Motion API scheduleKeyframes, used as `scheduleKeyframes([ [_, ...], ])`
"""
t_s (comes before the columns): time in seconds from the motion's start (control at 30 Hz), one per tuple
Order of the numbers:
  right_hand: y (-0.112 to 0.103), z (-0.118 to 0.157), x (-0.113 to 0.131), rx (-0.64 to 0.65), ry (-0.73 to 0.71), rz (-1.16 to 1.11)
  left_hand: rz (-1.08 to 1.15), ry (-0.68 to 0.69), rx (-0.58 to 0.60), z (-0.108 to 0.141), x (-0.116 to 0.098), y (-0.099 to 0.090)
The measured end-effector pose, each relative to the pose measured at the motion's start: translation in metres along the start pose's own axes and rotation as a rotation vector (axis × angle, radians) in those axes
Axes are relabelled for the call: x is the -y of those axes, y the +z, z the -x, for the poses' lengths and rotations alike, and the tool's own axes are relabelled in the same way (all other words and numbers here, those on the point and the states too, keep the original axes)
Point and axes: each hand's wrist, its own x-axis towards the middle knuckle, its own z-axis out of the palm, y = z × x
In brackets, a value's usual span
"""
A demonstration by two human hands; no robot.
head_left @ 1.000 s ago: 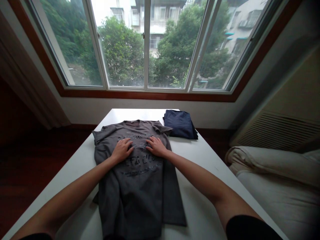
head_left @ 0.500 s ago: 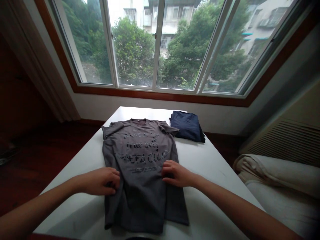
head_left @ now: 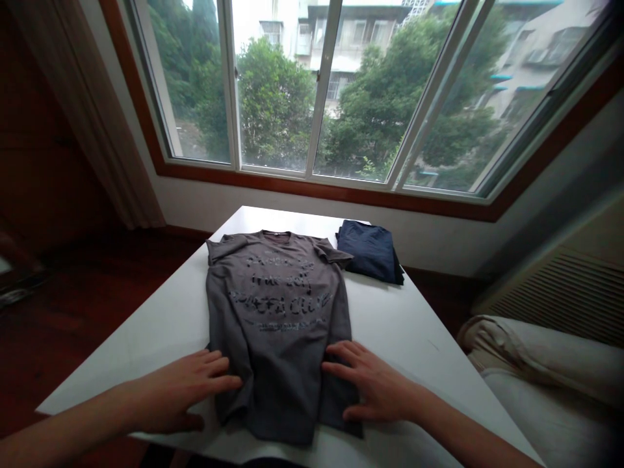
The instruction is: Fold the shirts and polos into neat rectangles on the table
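A dark grey T-shirt (head_left: 283,364) with lettering across its chest lies front up, collar away from me, on the white table (head_left: 160,312). Lengthwise creases run through its lower half. My left hand (head_left: 185,387) rests at the shirt's lower left edge, fingers stretched over the cloth and thumb apart. On the lower right side, my right hand (head_left: 368,377) lies with its fingers spread on the fabric, the thumb close to the hem. Neither hand grips the cloth.
Folded dark navy clothing (head_left: 368,250) sits at the table's far right corner, beside the shirt's right sleeve. Beyond the table are a wide window (head_left: 312,97) and a curtain (head_left: 112,149). Rolled pale bedding (head_left: 550,351) lies to the right of the table.
Both hands have moved down the shirt toward the hem, and their curled fingers have opened out flat. My view has shifted slightly to the left.
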Motion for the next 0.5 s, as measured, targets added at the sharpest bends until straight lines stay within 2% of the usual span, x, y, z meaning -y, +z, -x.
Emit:
scheduleKeyframes([
  [0.1,0.002,0.007,0.001,0.002,0.019,0.008,-0.002,-0.012,-0.002,-0.004,-0.001,0.007],
  [0.33,0.005,0.030,0.016,-0.027,0.086,0.031,-0.043,-0.113,-0.176,-0.013,0.014,0.019],
  [0.4,0.007,0.037,0.020,-0.030,0.081,0.052,0.010,-0.092,-0.186,-0.012,0.013,0.018],
  [0.5,0.009,0.043,0.023,-0.043,0.089,0.074,0.219,-0.016,-0.159,-0.008,0.012,0.011],
])
